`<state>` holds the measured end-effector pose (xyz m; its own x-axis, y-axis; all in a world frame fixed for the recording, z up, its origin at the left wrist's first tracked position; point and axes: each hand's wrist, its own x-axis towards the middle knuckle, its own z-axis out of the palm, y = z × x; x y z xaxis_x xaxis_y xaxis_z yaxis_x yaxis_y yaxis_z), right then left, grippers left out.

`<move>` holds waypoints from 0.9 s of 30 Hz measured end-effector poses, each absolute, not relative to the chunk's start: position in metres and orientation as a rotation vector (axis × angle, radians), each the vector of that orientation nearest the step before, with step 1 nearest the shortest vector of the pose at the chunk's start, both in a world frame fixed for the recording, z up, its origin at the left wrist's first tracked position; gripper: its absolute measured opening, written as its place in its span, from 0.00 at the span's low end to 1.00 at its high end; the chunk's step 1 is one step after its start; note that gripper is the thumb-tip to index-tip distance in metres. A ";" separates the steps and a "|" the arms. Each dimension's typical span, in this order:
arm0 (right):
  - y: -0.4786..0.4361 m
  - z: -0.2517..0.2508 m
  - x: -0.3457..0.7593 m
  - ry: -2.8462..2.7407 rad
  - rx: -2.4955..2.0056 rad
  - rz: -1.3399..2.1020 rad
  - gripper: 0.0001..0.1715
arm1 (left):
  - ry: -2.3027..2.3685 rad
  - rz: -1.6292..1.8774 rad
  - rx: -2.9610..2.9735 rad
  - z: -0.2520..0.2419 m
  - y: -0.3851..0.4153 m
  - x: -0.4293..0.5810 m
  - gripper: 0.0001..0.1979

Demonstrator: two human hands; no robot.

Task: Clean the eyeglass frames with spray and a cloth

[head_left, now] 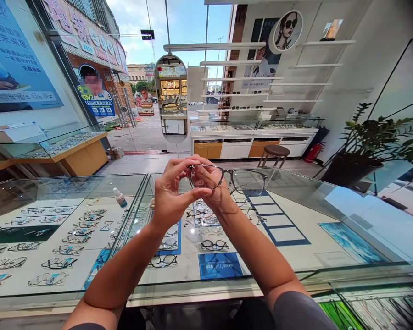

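A pair of eyeglasses (248, 182) with a thin dark frame is held up above the glass counter, its free lens pointing right. My left hand (174, 195) is closed on the left end of the frame, thumb below the rim and fingers above. Behind that same lens is my right hand (220, 197), and part of it shows through the lens. Its fingers curl around the left end of the glasses, close against my left fingers; their tips are mostly hidden. Below, inside the counter, lie more eyeglasses (214, 245) and a blue card (220, 266).
The glass display counter (278, 275) spans the front, with rows of frames (79, 231) at left. A small spray bottle (119, 198) stands left of my hands. Farther back are a stool (276, 150), an oval mirror (172, 98), a potted plant (351, 160) and wall shelves (241, 79).
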<state>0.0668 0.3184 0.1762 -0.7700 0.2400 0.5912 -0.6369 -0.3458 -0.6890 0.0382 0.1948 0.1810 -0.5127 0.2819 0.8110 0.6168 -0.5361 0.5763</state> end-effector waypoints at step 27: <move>0.311 0.187 0.079 -1.366 0.515 2.140 0.14 | -1.314 -2.147 -1.498 0.182 0.192 0.035 0.30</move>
<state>0.0790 0.3107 0.1874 -0.7787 0.2382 0.5804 -0.6268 -0.3374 -0.7024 0.0350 0.1924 0.1816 -0.4605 0.2995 0.8356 0.6079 -0.5796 0.5427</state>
